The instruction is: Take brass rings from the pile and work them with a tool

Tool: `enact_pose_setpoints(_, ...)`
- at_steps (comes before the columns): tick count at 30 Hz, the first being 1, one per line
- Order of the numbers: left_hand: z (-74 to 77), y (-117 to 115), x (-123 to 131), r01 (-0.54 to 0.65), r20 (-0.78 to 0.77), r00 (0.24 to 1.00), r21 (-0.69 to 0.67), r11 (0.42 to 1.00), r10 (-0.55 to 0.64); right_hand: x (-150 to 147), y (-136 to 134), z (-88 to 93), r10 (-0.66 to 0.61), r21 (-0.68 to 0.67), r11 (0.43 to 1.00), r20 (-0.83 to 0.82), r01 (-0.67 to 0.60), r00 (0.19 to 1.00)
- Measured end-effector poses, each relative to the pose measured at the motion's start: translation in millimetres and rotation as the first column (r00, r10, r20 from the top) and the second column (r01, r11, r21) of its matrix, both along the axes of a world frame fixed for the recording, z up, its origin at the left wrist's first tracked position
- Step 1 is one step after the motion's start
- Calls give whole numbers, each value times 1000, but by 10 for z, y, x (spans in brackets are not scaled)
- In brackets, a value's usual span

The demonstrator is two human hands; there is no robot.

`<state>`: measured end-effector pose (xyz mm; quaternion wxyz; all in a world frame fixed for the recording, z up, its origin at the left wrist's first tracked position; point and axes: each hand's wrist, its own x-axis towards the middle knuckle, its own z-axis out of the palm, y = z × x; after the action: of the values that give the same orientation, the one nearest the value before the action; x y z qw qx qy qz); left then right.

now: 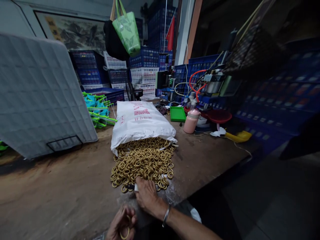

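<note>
A heap of gold rings spills from the open mouth of a white sack lying on the wooden table. My right hand, a bracelet on its wrist, rests at the near edge of the heap with its fingers curled over the rings and clear plastic wrap. My left hand is closed at the table's front edge, pinching a gold ring.
A grey quilted panel leans at the left. Green and blue frames lie behind it. A pink bottle, green tray, red bowl and a machine with hoses stand at the back right. Stacked crates fill the background.
</note>
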<state>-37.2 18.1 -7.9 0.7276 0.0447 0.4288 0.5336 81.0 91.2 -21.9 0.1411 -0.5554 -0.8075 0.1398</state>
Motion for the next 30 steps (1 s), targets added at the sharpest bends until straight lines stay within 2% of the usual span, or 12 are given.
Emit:
enact_pose_setpoints(5,75,37,77,20,-257,966,147,989,19,151,26,128,-13,-90,996,-13,11,1000)
enact_pose_setpoints(9,75,133,163,55,-381,924,193,980,23,260,9,208,19,-129,991,-154,-39,988)
enact_pose_setpoints(14,76,219,310,149,-277,955,142,979,-105,332,-63,221,60,-104,989,-362,-104,930)
enact_pose_setpoints(18,47,233,370,202,-182,967,106,974,-181,371,-94,205,79,-99,986,-427,-134,901)
enact_pose_setpoints(24,73,251,336,187,-140,974,73,980,-175,431,-110,221,230,-20,966,-391,-258,891)
enact_pose_setpoints(30,54,314,324,88,-85,992,-12,996,-88,440,-119,236,281,-40,946,-389,-320,877)
